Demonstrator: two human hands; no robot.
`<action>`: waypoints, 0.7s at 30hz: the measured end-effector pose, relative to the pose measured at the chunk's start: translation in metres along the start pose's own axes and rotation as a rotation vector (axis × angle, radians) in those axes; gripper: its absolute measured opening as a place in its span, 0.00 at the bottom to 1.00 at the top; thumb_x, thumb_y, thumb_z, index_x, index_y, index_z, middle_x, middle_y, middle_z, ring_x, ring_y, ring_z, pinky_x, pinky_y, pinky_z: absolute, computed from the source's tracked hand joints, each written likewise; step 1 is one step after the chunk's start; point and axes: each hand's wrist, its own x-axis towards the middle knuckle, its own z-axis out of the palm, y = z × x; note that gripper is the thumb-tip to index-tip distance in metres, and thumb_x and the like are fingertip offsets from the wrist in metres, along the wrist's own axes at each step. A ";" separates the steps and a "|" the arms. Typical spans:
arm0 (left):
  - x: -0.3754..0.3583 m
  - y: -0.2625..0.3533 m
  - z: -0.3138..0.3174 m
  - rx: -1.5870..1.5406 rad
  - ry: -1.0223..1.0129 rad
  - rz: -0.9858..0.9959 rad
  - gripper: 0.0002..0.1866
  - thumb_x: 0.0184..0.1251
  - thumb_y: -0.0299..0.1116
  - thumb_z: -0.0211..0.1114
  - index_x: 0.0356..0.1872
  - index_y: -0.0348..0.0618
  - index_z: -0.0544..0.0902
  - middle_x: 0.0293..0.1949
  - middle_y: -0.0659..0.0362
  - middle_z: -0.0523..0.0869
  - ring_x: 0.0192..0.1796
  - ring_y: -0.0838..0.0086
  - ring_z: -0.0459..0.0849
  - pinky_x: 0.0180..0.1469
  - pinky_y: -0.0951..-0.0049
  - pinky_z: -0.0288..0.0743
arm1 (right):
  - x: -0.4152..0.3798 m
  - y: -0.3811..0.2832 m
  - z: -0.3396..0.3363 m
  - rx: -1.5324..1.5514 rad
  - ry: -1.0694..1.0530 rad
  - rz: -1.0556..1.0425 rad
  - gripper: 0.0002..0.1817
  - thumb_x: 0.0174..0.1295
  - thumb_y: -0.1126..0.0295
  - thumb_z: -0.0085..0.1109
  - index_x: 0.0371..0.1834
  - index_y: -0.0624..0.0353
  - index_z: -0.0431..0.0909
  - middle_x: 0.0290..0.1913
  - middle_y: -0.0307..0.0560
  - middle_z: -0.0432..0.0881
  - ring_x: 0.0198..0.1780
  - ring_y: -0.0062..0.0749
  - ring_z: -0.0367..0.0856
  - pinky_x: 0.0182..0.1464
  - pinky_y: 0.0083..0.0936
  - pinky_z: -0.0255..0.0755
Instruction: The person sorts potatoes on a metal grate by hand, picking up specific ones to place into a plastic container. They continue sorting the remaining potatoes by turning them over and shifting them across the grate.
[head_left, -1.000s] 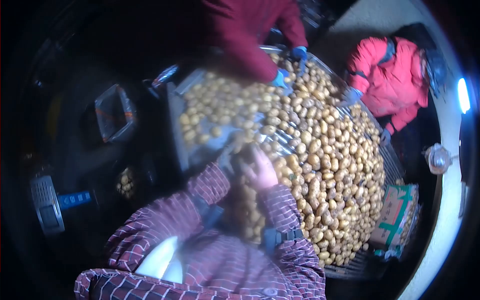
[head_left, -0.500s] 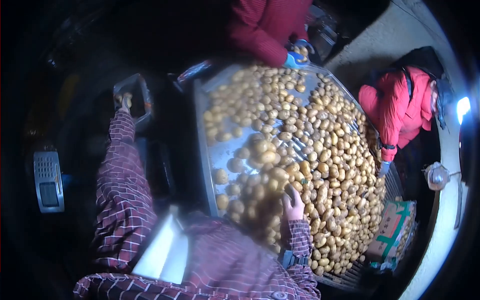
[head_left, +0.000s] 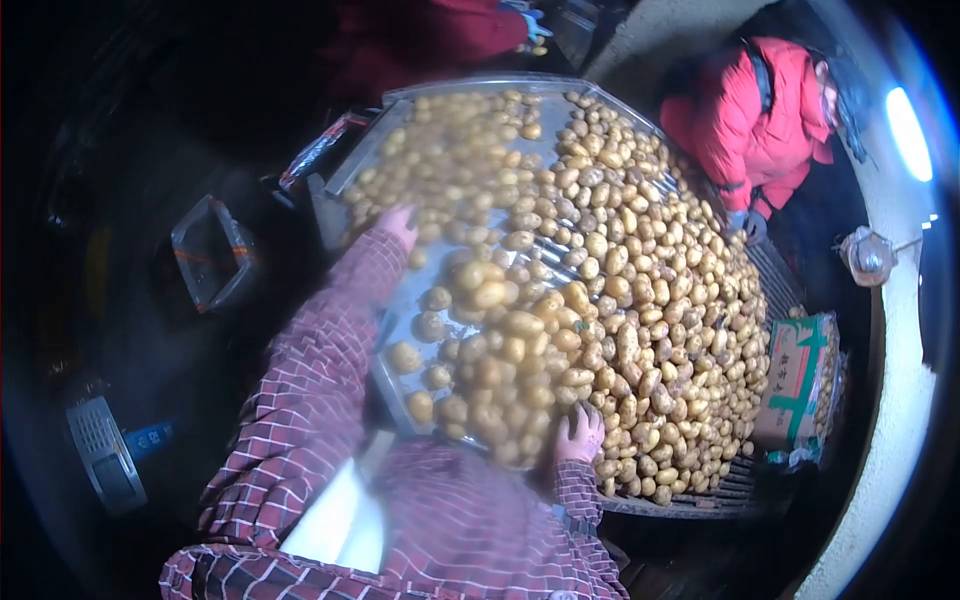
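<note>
Since potatoes [head_left: 627, 370] lie across the metal table [head_left: 410, 305], I judge this hand-picking: my right hand [head_left: 580, 437] meets them, fingers apart; my left hand's [head_left: 399, 223] grip I can't tell. Next grasp calls for curled fingers.

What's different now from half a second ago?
Your left hand swung from the open, orange-marked rectangular container to the yellow-brown potatoes on the grey metal table; any release is unclear. Your right hand drew back toward you. A co-worker's blue-gloved hand moved away from the table. The brown-and-green cardboard carton stayed put.
</note>
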 end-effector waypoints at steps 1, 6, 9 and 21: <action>0.004 0.006 0.003 0.118 -0.030 0.058 0.24 0.61 0.36 0.68 0.58 0.43 0.79 0.58 0.46 0.80 0.61 0.54 0.79 0.62 0.61 0.74 | 0.000 0.001 -0.001 -0.009 -0.013 0.019 0.17 0.54 0.69 0.63 0.49 0.58 0.81 0.53 0.51 0.81 0.57 0.49 0.76 0.61 0.44 0.68; 0.031 0.053 -0.016 0.363 -0.387 -0.216 0.36 0.55 0.42 0.73 0.67 0.51 0.73 0.71 0.45 0.65 0.68 0.56 0.72 0.69 0.62 0.70 | 0.006 -0.006 -0.001 -0.021 0.003 0.049 0.15 0.54 0.71 0.64 0.47 0.56 0.82 0.51 0.47 0.82 0.56 0.46 0.78 0.60 0.42 0.69; 0.030 0.055 -0.016 0.326 -0.414 -0.270 0.39 0.54 0.44 0.73 0.70 0.53 0.70 0.70 0.45 0.67 0.67 0.55 0.74 0.68 0.62 0.71 | 0.011 -0.011 -0.006 -0.022 0.013 0.057 0.14 0.55 0.71 0.64 0.46 0.56 0.82 0.50 0.47 0.82 0.55 0.46 0.78 0.59 0.42 0.70; 0.005 0.128 -0.003 0.631 -0.485 0.133 0.19 0.68 0.34 0.60 0.59 0.59 0.82 0.65 0.53 0.74 0.67 0.56 0.73 0.68 0.57 0.69 | 0.006 -0.007 -0.002 -0.031 0.014 0.068 0.14 0.53 0.70 0.63 0.45 0.53 0.81 0.49 0.45 0.81 0.55 0.45 0.76 0.57 0.44 0.69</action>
